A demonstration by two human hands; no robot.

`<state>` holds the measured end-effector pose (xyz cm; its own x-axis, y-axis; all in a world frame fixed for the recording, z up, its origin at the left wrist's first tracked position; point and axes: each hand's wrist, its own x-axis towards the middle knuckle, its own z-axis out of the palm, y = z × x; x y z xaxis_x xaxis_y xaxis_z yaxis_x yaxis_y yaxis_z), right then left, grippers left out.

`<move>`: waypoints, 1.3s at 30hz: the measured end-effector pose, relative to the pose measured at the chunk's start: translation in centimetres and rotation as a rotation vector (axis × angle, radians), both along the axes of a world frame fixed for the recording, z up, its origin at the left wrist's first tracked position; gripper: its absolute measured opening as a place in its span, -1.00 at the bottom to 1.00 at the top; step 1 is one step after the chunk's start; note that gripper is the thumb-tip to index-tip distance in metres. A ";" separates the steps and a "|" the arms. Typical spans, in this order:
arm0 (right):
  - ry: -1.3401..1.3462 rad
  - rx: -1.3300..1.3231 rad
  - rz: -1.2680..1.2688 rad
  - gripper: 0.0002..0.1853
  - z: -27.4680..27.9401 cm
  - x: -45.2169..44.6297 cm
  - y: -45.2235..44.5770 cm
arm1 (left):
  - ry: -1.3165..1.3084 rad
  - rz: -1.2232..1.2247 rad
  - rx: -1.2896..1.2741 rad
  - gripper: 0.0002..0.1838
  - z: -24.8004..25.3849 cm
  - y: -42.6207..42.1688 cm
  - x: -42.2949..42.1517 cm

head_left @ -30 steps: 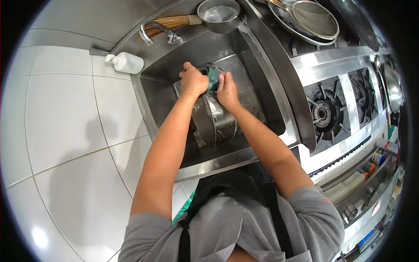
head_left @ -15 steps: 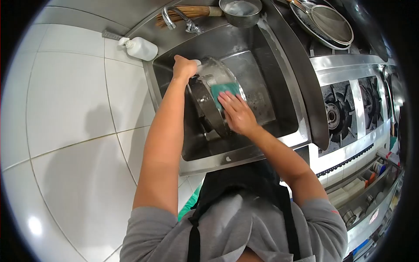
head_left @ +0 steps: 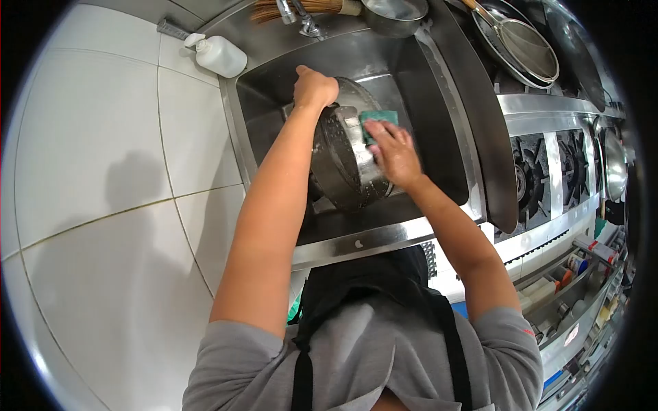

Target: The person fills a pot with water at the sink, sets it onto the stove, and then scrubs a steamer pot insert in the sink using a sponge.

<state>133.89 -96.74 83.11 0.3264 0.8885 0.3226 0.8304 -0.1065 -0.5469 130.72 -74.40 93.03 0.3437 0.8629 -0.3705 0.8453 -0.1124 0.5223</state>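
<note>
A round metal pan, dark outside and shiny and wet inside, stands tilted on its side in the steel sink. My left hand is closed on the pan's far upper edge; whether it grips the rim or a handle is hidden. Under the fingers of my right hand lies a green scouring pad. The pad is against the pan's inner side, and the right fingers are slightly blurred.
A white pump bottle stands on the sink's left corner. Behind are a faucet, a straw brush and a metal bowl. Right of the sink's raised edge are a strainer and gas burners.
My left hand and the pan have shifted right, and the pan is turned more on its side. The scouring pad and my right hand have moved right and slightly away from me.
</note>
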 end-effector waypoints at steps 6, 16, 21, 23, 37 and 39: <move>0.131 0.080 -0.008 -0.56 -0.4 -2.2 1.5 | -0.002 -0.028 -0.010 -0.35 -0.7 0.4 0.6; 0.178 0.127 -0.001 -0.65 0.6 -1.8 1.5 | 0.002 -0.009 -0.018 -0.37 -0.7 0.7 -0.6; 0.049 0.123 -0.068 -0.70 0.0 0.5 1.6 | -0.045 0.017 -0.019 -0.38 -0.2 1.0 -1.2; 0.135 0.179 -0.019 -0.71 1.0 -2.9 2.6 | -0.016 0.003 0.005 -0.39 0.2 0.4 -1.1; 0.120 0.038 -0.044 -0.59 0.3 -2.5 0.7 | -0.079 0.022 -0.027 -0.38 -0.6 2.0 -2.3; 0.050 -0.013 -0.137 -0.56 -0.8 -0.9 2.3 | -0.063 -0.001 -0.042 -0.37 -0.4 1.3 -2.4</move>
<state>132.95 -94.39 82.30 0.4600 0.8386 0.2917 0.7795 -0.2241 -0.5849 128.37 -73.12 92.60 0.3680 0.8469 -0.3838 0.8105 -0.0899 0.5788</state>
